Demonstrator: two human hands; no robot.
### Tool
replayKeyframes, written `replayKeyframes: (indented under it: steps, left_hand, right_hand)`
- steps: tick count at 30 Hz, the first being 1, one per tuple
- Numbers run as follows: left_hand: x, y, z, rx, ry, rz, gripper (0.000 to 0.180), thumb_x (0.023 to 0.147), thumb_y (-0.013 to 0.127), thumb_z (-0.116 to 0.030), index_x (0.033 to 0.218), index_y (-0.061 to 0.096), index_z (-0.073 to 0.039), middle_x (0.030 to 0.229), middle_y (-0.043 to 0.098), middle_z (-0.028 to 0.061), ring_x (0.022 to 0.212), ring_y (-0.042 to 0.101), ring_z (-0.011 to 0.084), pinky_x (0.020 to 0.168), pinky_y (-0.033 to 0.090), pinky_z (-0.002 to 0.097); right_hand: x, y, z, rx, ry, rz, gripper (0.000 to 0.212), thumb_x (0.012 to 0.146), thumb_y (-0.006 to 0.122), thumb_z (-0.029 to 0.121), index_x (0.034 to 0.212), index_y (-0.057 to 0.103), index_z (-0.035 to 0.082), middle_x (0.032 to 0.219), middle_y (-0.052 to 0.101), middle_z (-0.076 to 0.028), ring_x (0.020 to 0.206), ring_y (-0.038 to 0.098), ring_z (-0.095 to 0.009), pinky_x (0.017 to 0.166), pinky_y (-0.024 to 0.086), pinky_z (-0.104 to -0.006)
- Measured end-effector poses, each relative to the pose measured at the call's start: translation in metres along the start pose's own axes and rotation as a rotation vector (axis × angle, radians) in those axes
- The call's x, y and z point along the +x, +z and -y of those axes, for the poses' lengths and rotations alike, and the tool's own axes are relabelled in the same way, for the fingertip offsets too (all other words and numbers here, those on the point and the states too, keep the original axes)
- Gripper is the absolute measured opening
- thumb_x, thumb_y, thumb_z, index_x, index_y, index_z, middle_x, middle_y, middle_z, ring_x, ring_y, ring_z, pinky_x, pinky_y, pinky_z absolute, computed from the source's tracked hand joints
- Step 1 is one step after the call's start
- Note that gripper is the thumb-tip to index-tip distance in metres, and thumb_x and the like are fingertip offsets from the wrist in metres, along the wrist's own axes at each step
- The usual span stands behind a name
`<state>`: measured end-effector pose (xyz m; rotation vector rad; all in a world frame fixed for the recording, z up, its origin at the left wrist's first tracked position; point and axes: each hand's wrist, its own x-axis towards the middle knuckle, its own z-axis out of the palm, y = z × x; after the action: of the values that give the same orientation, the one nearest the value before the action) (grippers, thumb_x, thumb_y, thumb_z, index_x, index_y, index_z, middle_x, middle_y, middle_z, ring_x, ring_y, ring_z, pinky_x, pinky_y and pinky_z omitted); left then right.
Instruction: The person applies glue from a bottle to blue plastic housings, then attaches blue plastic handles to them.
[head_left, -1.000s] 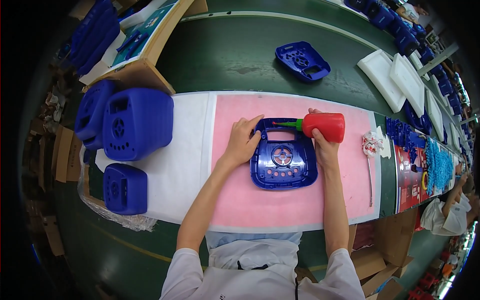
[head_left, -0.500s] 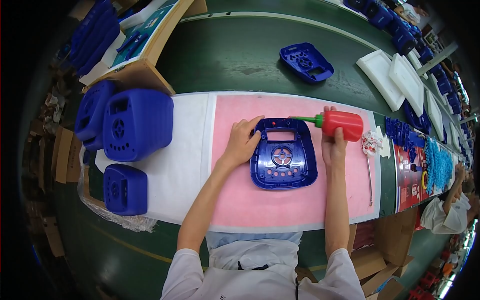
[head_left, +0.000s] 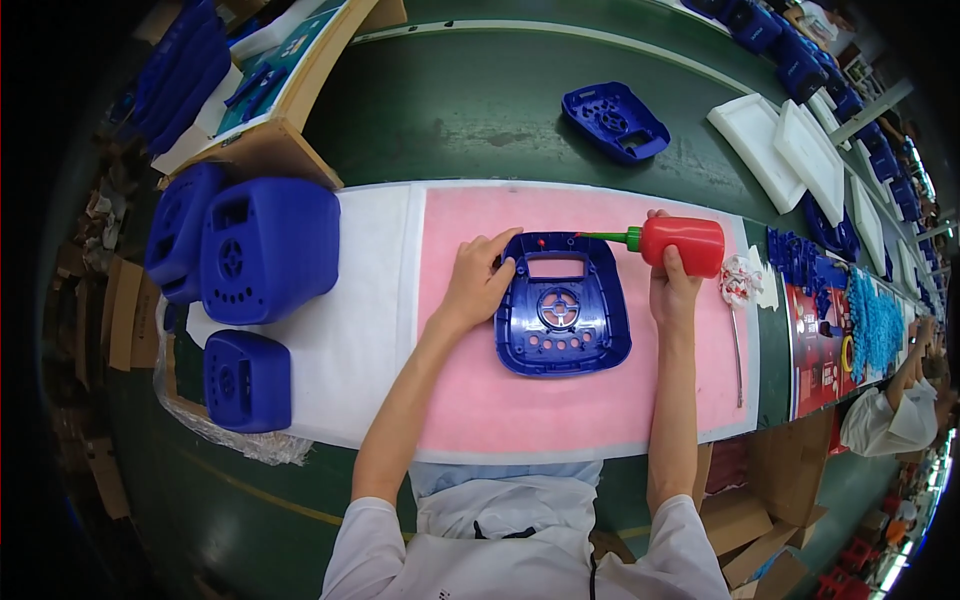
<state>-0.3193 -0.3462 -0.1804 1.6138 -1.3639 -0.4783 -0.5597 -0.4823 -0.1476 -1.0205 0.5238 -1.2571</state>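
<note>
A dark blue plastic housing [head_left: 563, 347] lies with its hollow side up on the pink mat, showing a rectangular window, a round grille and a row of holes. My left hand [head_left: 482, 278] grips its upper left rim between thumb and fingers. In my right hand [head_left: 676, 290] is a red squeeze bottle [head_left: 692, 246], tipped on its side. Its green nozzle [head_left: 612, 237] points left over the housing's far edge, near the far right corner. Whether the tip touches the plastic I cannot tell. A small red spot [head_left: 541, 243] shows on the far edge.
Blue housings [head_left: 270, 250] stand at the left on white sheeting [head_left: 375, 300]. Another blue housing [head_left: 616, 122] lies on the green table beyond the mat. To the right are a crumpled wad [head_left: 741, 280], a thin metal rod [head_left: 738, 360] and white trays [head_left: 757, 150]. A co-worker's arm shows far right.
The view has shifted slightly. My right hand holds the bottle a little more level, its nozzle still over the far edge. My left hand keeps its hold on the housing.
</note>
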Motion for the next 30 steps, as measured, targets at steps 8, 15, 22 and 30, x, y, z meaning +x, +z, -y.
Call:
replayKeyframes:
  steps: [8,15,22,30]
  left_hand:
    - [-0.002,0.000,-0.001,0.025,0.027,-0.007,0.041,0.084,0.057,-0.015,0.125,0.062,-0.008,0.077,0.053,0.0120,0.075,0.049,0.0272,0.078,0.037,0.0390]
    - [-0.001,-0.001,-0.003,0.045,0.027,-0.003,0.041,0.084,0.057,-0.016,0.125,0.061,-0.008,0.077,0.054,0.0120,0.075,0.050,0.0274,0.078,0.037,0.0393]
    - [-0.002,0.000,-0.004,0.044,0.032,-0.004,0.041,0.085,0.057,-0.014,0.125,0.061,-0.008,0.078,0.054,0.0120,0.075,0.050,0.0274,0.078,0.037,0.0393]
    - [-0.004,0.002,-0.005,0.041,0.047,-0.013,0.040,0.085,0.057,-0.015,0.125,0.061,-0.007,0.079,0.054,0.0124,0.077,0.050,0.0276,0.080,0.038,0.0394]
  right_hand:
    - [-0.006,0.006,-0.001,-0.153,-0.007,0.051,0.053,0.083,0.073,0.003,0.129,0.048,0.001,0.129,0.058,-0.020,0.122,0.055,-0.032,0.103,0.047,-0.0422]
    - [-0.006,0.006,0.004,-0.255,-0.033,0.092,0.048,0.080,0.073,-0.002,0.124,0.053,0.000,0.125,0.061,-0.019,0.119,0.058,-0.030,0.100,0.049,-0.0410]
    - [-0.009,0.011,0.009,-0.395,-0.058,0.150,0.048,0.076,0.076,-0.004,0.120,0.057,-0.001,0.123,0.063,-0.017,0.115,0.060,-0.028,0.097,0.051,-0.0398]
    - [-0.006,0.002,0.008,-0.356,-0.079,0.164,0.053,0.075,0.079,0.002,0.123,0.056,0.000,0.123,0.063,-0.017,0.118,0.059,-0.029,0.098,0.051,-0.0402]
